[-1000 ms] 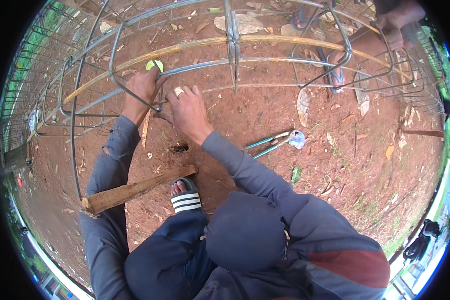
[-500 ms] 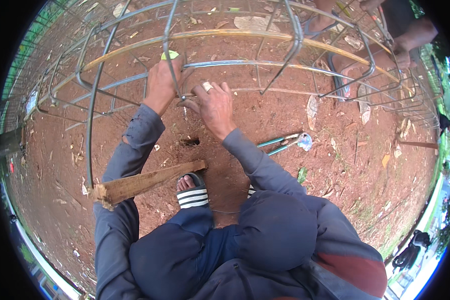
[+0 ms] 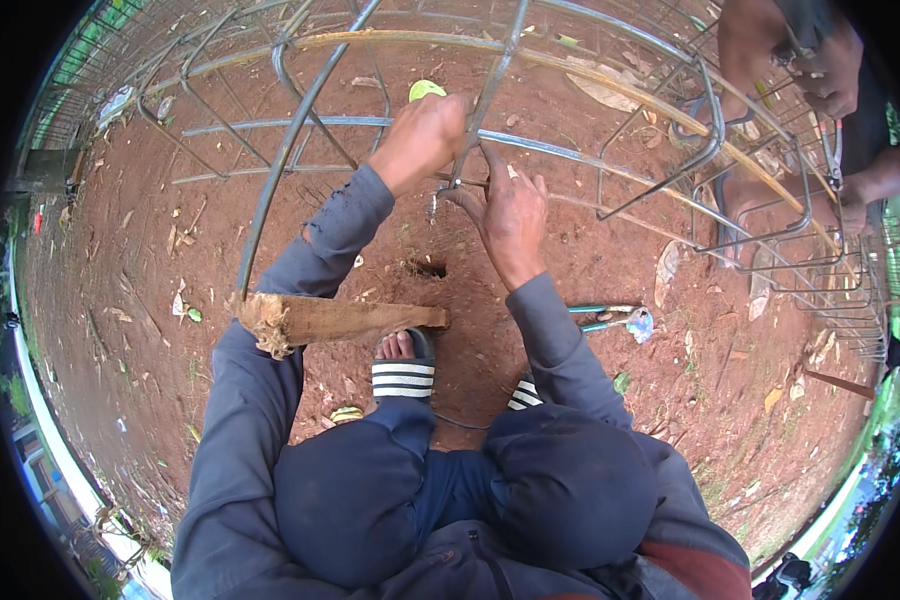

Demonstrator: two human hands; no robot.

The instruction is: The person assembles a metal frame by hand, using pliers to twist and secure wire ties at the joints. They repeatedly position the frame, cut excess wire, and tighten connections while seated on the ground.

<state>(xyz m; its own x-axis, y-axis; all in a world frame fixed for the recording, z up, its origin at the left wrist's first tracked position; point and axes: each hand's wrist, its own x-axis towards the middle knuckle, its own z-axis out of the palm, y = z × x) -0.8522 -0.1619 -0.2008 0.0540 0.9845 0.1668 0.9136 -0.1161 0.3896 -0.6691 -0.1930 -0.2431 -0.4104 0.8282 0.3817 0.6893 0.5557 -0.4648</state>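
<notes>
A rebar cage (image 3: 355,121) of long steel bars and bent stirrups stretches across in front of me. My left hand (image 3: 428,140) is closed around a stirrup (image 3: 500,65) where it meets a long bar; its fingertips are partly hidden. Just to the right, my right hand (image 3: 515,215) grips the lower long bar (image 3: 590,207) beside the stirrup's bottom corner, with its thumb reaching toward that corner. Pincers with turquoise handles (image 3: 603,318) lie on the soil, right of my right forearm. A rough wooden piece (image 3: 360,317) lies across in front of my left foot, its splintered end over my left sleeve.
At the upper right, another person's hand (image 3: 830,80) is near the cage, with a pliers-like tool (image 3: 832,150) beside it. That person's sandaled feet stand behind the bars. A small hole (image 3: 430,269) opens in the red soil (image 3: 120,330), among scattered dry leaves.
The view has shifted, so the cage and my hands appear farther right. My hands stay at the same joint. The other person's hands show more fully, with a tool near them.
</notes>
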